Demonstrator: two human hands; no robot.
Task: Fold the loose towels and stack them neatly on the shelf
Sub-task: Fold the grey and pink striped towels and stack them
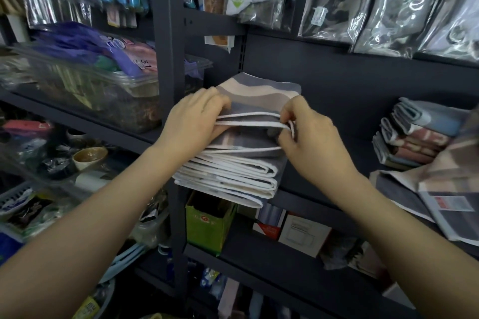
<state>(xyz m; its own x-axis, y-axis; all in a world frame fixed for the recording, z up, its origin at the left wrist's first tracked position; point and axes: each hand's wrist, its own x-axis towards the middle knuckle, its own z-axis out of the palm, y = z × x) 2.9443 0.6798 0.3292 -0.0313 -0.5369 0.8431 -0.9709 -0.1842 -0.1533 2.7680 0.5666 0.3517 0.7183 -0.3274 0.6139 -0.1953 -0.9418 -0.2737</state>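
Observation:
A stack of folded grey, beige and white towels (233,173) sits on the dark shelf (324,160), its front overhanging the shelf edge. The top towel (259,96) is striped grey and beige with white hems. My left hand (194,122) grips the left side of the upper towels, fingers tucked between the layers. My right hand (305,129) pinches the white-edged right corner of the top towel. A loose unfolded towel (440,189) with a paper label lies at the right of the shelf.
A second stack of folded blue and reddish towels (414,134) stands at the back right. A grey upright post (168,59) runs just left of the stack. A clear bin (103,90) fills the left shelf. Boxes (210,225) sit on the shelf below; bagged goods hang above.

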